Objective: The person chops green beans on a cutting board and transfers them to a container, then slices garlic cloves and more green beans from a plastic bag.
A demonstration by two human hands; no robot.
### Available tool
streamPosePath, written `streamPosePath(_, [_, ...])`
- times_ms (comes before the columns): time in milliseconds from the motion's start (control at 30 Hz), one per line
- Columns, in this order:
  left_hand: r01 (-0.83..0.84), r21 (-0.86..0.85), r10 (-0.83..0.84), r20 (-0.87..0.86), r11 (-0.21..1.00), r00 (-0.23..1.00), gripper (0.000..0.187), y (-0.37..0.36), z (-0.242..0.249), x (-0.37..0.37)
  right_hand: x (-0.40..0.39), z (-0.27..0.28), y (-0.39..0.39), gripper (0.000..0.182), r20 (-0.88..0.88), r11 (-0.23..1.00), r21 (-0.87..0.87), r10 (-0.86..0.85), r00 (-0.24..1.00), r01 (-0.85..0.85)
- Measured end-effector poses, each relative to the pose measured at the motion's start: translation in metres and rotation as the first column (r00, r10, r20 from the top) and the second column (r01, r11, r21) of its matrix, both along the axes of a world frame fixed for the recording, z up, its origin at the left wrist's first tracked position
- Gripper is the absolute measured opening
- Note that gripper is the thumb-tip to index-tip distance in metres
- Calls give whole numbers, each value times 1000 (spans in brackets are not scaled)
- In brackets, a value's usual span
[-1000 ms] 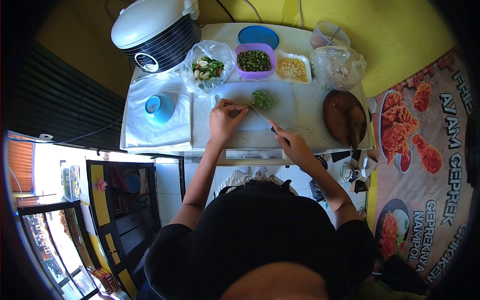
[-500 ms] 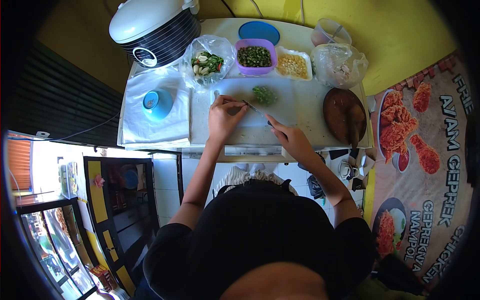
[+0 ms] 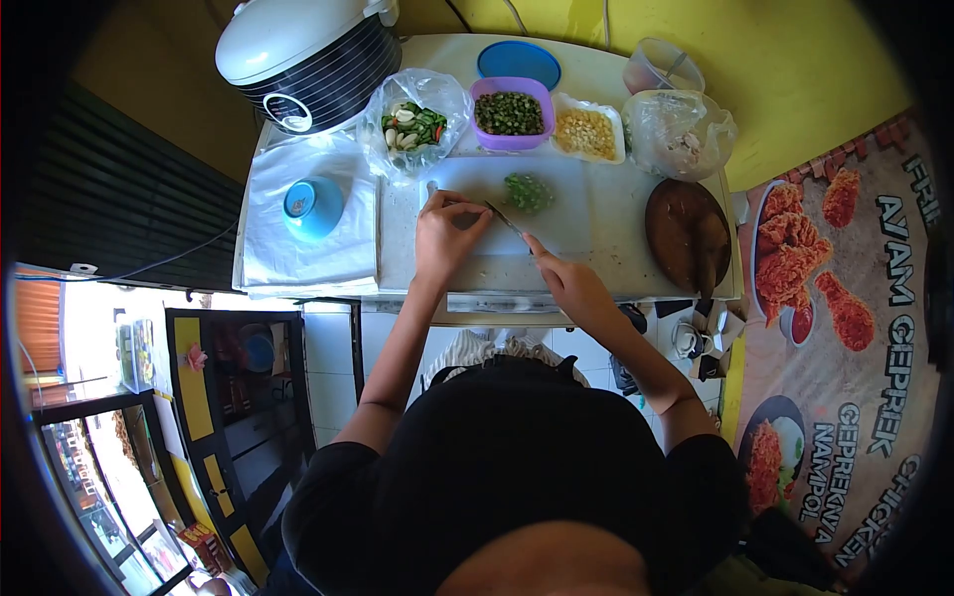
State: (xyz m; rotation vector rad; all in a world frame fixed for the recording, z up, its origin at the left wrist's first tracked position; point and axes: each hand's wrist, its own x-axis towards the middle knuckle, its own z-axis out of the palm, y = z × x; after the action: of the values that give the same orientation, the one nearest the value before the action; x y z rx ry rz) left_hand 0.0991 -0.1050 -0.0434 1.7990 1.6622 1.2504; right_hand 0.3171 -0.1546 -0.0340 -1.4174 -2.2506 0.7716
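Note:
A small knife (image 3: 506, 219) is gripped in my right hand (image 3: 576, 283), its blade slanting up and left across the pale cutting board (image 3: 568, 226). The tip of the blade lies close to the fingertips of my left hand (image 3: 447, 236). Those fingers are pinched together at the left part of the board, and whatever is between them is too small to make out. A little heap of chopped green pieces (image 3: 527, 193) sits on the board, above and right of the knife.
Behind the board stand a plastic bag of chillies and garlic (image 3: 412, 127), a purple tub of green pieces (image 3: 513, 111), a white tray of yellowish bits (image 3: 586, 133) and another bag (image 3: 684, 134). A stone mortar (image 3: 676, 223) is right; a blue bowl (image 3: 312, 207) and rice cooker (image 3: 308, 70) are left.
My right hand has shifted slightly, and the knife blade has turned a little against my left fingertips. My left hand stays almost where it was.

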Motion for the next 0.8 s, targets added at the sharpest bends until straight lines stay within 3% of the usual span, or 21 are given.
streamPosePath(67, [-6, -27, 7, 36, 1000, 999, 13, 0, 1, 0, 6, 16, -3, 52, -67, 993, -119, 8, 998, -16])
streamPosePath(200, [-9, -78, 14, 58, 997, 998, 14, 2, -2, 1, 28, -2, 2, 53, -246, 992, -109, 39, 968, -67])
streamPosePath(267, [9, -7, -10, -212, 1000, 977, 16, 4, 0, 3, 31, 10, 6, 52, -290, 976, -219, -65, 955, 0])
streamPosePath(300, [6, -5, -7, -214, 1000, 977, 16, 4, 0, 4, 29, 15, 6, 52, -292, 976, -217, -62, 954, -3])
streamPosePath(367, [69, 18, -63, -219, 997, 974, 18, 5, 2, 7, 24, 22, 6, 50, -415, 913, -404, -241, 877, 60])
streamPosePath(467, [83, 37, -75, -182, 996, 980, 19, 5, 5, 2, 15, 16, 8, 48, -459, 935, -353, -203, 865, 32])
streamPosePath(600, [13, 43, -7, -139, 999, 990, 18, 11, 17, -23, 10, 15, 8, 49, -400, 934, -352, -96, 911, -57])
streamPosePath(667, [16, 143, 7, -158, 990, 987, 17, 22, 25, -44, 13, 14, 10, 47, -290, 941, -335, -50, 956, -53])
streamPosePath(800, [-38, 167, 87, -294, 985, 952, 12, 49, 47, -79, 18, 17, 15, 46, -238, 965, -261, -83, 968, 18])
